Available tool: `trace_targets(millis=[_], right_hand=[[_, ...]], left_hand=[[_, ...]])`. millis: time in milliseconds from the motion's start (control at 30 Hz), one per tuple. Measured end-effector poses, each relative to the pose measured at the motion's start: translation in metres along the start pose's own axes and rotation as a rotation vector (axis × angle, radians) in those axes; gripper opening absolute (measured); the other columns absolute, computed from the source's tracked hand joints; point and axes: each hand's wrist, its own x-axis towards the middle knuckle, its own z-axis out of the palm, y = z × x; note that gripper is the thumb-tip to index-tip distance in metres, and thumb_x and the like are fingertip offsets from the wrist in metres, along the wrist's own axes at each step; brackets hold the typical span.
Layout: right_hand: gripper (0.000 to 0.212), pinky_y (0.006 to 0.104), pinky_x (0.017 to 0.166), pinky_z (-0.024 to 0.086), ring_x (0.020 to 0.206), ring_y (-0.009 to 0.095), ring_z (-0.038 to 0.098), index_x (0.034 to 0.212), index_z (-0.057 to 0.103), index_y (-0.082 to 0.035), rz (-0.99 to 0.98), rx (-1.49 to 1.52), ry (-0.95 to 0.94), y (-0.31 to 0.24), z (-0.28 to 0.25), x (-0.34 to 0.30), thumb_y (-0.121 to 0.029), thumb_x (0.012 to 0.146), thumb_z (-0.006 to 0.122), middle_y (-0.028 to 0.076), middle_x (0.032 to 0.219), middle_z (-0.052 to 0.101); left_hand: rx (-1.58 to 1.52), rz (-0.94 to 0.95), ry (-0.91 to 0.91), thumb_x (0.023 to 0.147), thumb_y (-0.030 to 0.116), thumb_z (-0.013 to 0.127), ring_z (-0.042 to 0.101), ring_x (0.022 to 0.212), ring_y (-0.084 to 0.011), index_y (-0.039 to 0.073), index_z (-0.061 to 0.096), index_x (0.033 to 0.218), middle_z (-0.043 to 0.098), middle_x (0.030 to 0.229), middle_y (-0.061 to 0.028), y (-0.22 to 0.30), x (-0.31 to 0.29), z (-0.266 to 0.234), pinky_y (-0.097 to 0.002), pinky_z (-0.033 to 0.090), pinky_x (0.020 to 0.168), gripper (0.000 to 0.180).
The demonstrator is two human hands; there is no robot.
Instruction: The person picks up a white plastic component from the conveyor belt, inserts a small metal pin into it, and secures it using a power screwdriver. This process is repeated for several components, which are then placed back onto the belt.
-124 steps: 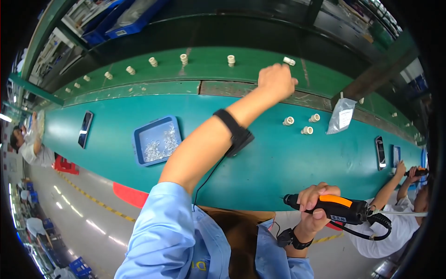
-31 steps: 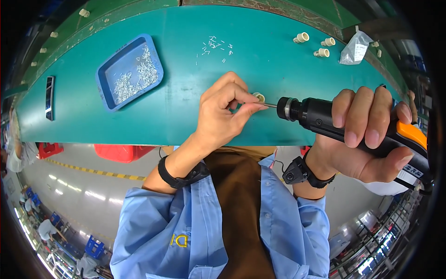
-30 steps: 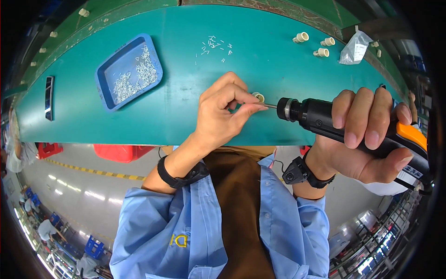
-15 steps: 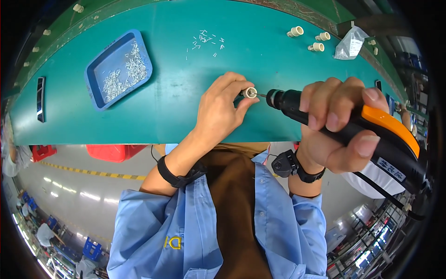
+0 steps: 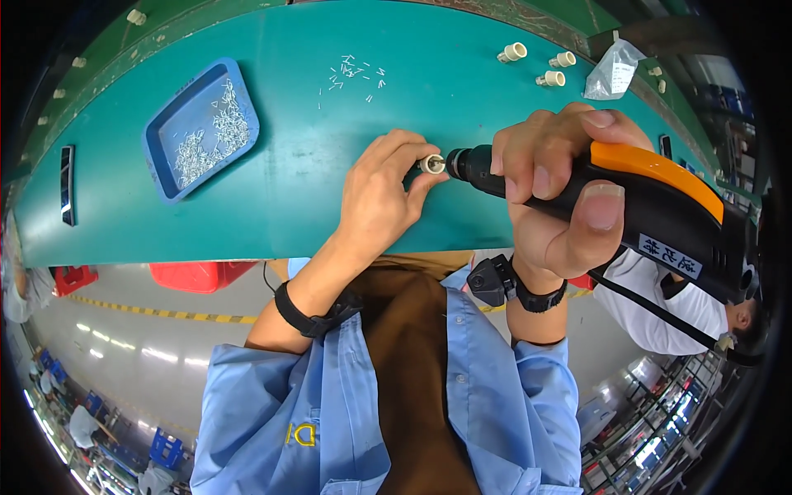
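Between the thumb and fingers of my left hand is a small cream cylinder that looks like a lamp socket, its open end turned to the right. My right hand is wrapped round a black electric screwdriver with an orange lever. The tool lies almost level, and its bit reaches into the socket's opening. The bit's tip is hidden inside. Several loose screws or pins lie on the green table beyond my hands. More of these small silvery pieces fill part of a blue tray at left.
Three similar cream sockets stand at the far right beside a clear plastic bag with a white label. A phone-like dark slab lies at the table's left end. Behind on the right, a person in white is near the screwdriver's cable.
My right hand has brought the screwdriver leftward, so its bit has gone from the socket's mouth deeper into it. The view has shifted slightly; my left hand keeps its hold.
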Motion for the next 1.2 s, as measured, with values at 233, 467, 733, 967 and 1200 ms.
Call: trace_targets(millis=[233, 467, 733, 967, 1200], right_hand=[[0.033, 0.0319, 0.049, 0.040, 0.051, 0.014, 0.044, 0.108, 0.046, -0.006, 0.001, -0.105, 0.078, 0.008, 0.005, 0.001, -0.030, 0.086, 0.053, 0.003, 0.068, 0.044], [0.026, 0.0303, 0.050, 0.038, 0.051, 0.013, 0.044, 0.103, 0.046, -0.005, -0.027, -0.207, 0.029, 0.012, 0.015, 0.004, -0.023, 0.086, 0.055, 0.004, 0.069, 0.045], [0.032, 0.0306, 0.053, 0.037, 0.053, 0.012, 0.043, 0.111, 0.052, -0.009, -0.048, 0.263, -0.103, -0.031, -0.007, 0.023, -0.031, 0.088, 0.048, 0.001, 0.075, 0.048], [0.029, 0.0340, 0.059, 0.041, 0.059, 0.015, 0.046, 0.110, 0.049, -0.008, -0.061, 0.196, 0.078, 0.043, 0.021, 0.039, -0.028, 0.089, 0.048, 0.001, 0.072, 0.047], [0.027, 0.0346, 0.060, 0.042, 0.059, 0.015, 0.046, 0.108, 0.048, -0.006, -0.026, 0.153, 0.119, 0.066, 0.025, 0.041, -0.025, 0.089, 0.050, 0.003, 0.072, 0.048]], left_hand=[[0.023, -0.003, -0.004, 0.068, 0.008, 0.072, 0.057, 0.077, -0.0274, 0.001, 0.062, 0.085, 0.059, 0.088, -0.0071, 0.002, 0.002, -0.002, -0.0364, 0.047, 0.066, 0.021], [0.046, 0.033, 0.025, 0.068, 0.008, 0.072, 0.057, 0.077, -0.0268, 0.002, 0.062, 0.084, 0.058, 0.087, -0.0069, 0.002, 0.001, -0.002, -0.0361, 0.047, 0.065, 0.021], [0.011, 0.062, 0.038, 0.068, 0.006, 0.072, 0.057, 0.077, -0.0261, 0.002, 0.061, 0.084, 0.058, 0.086, -0.0071, 0.001, 0.001, 0.004, -0.0358, 0.047, 0.065, 0.020], [0.052, 0.070, 0.055, 0.068, 0.006, 0.071, 0.057, 0.076, -0.0263, 0.003, 0.060, 0.085, 0.057, 0.086, -0.0072, -0.002, -0.001, 0.002, -0.0361, 0.047, 0.064, 0.021], [0.088, 0.102, 0.031, 0.066, 0.007, 0.075, 0.057, 0.075, -0.0263, 0.001, 0.061, 0.090, 0.058, 0.090, -0.0097, -0.002, -0.001, 0.001, -0.0350, 0.047, 0.062, 0.028]])
